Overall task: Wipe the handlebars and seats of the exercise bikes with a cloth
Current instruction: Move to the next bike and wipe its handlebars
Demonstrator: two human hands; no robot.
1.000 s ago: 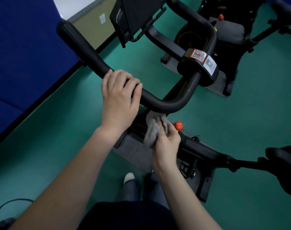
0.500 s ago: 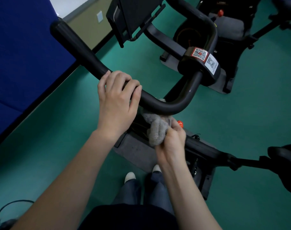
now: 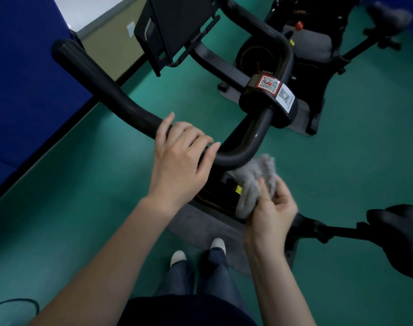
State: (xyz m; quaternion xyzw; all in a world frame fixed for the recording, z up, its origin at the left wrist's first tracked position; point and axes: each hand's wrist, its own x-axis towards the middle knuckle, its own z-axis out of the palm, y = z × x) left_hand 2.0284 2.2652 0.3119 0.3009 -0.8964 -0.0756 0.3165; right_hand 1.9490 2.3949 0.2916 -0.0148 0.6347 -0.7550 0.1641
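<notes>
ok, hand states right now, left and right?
Left hand: open, fingers draped loosely over the handlebar, thumb lifted.
Right hand: holding the grey cloth.

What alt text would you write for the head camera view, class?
A person's left hand rests on a black exercise bike handlebar while the right hand holds a grey cloth by its bend. A second bike stands behind on the green floor.
</notes>
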